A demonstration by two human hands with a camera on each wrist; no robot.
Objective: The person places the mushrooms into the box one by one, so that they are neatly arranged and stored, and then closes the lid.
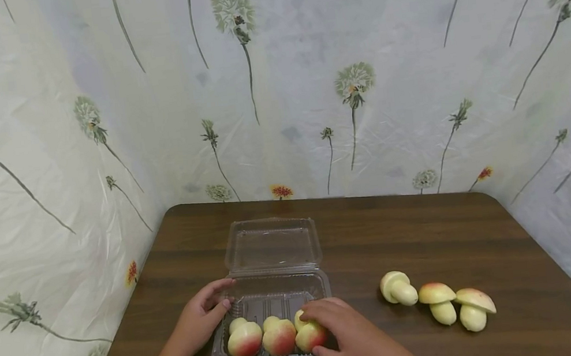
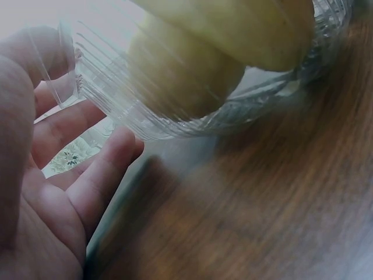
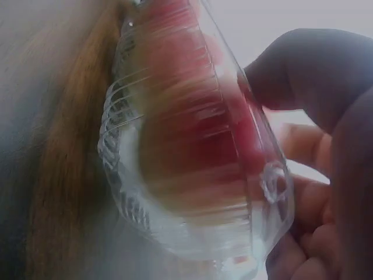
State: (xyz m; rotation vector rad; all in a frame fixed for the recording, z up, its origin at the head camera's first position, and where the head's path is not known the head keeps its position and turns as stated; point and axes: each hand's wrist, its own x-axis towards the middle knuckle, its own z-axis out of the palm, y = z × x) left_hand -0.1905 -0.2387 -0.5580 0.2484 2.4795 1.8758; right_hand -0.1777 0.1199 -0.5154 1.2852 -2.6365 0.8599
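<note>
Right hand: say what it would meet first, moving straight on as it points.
Likely the middle mushroom in the clear container, beyond the end mushroom the right hand holds; depth is unclear.

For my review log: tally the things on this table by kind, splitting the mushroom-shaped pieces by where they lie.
Clear container with open lid: 1
Pieces inside it: 3
Pieces on the bare table: 3
Total: 7

The container [image 1: 270,284] is of clear plastic — thin, glossy, with ribbed walls. The mushroom-shaped pieces [image 1: 245,340] look smooth, with soft sheen. The desk [image 1: 401,235] has a smooth wood-grain surface; the wall sheet [image 1: 293,55] looks like shiny, wrinkled plastic.
</note>
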